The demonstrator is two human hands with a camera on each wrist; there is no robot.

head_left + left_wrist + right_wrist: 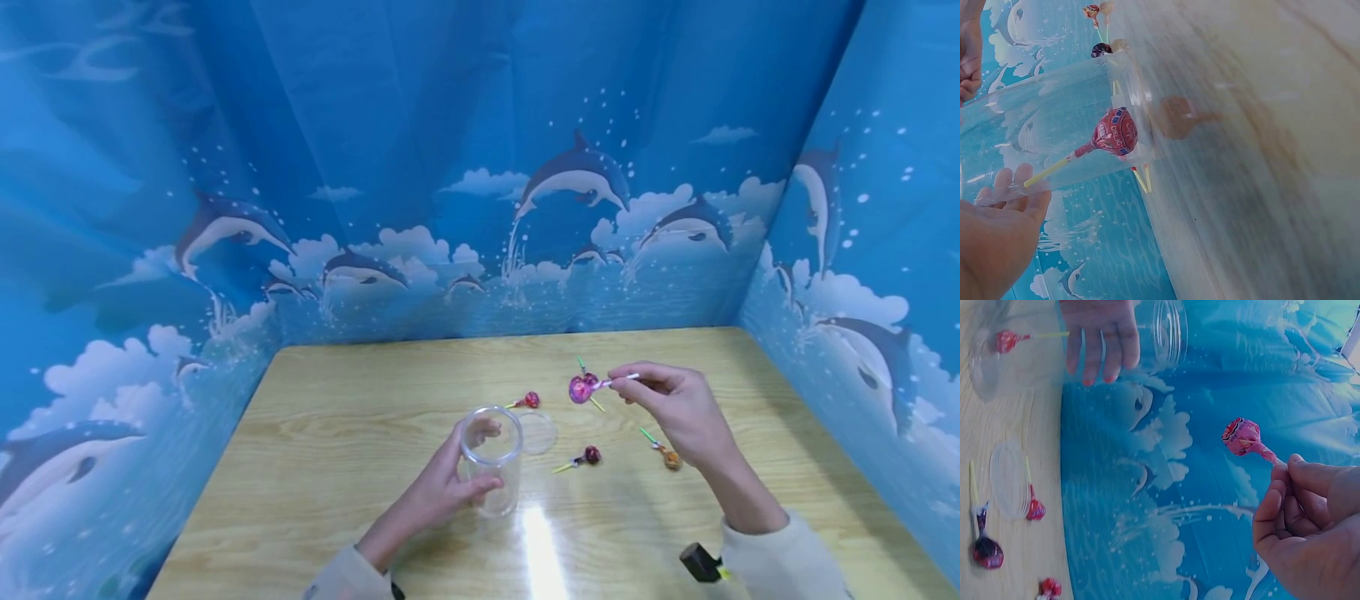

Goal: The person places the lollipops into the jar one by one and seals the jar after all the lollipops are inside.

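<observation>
We see the right hand pinching a pink lollipop by its stick, raised above the table, right of the jar. The left hand curls round the clear jar, which stands on the table. Lollipops on the table — we count four, one behind the held one. Whether the red one seen through the jar is inside, we cannot tell. One lid lies just beside the jar.

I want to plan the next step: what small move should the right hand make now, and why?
Probably carry the pink lollipop left, over the clear jar's open mouth. The right hand pinches its stick in the air, and the left hand holds the jar upright.
</observation>
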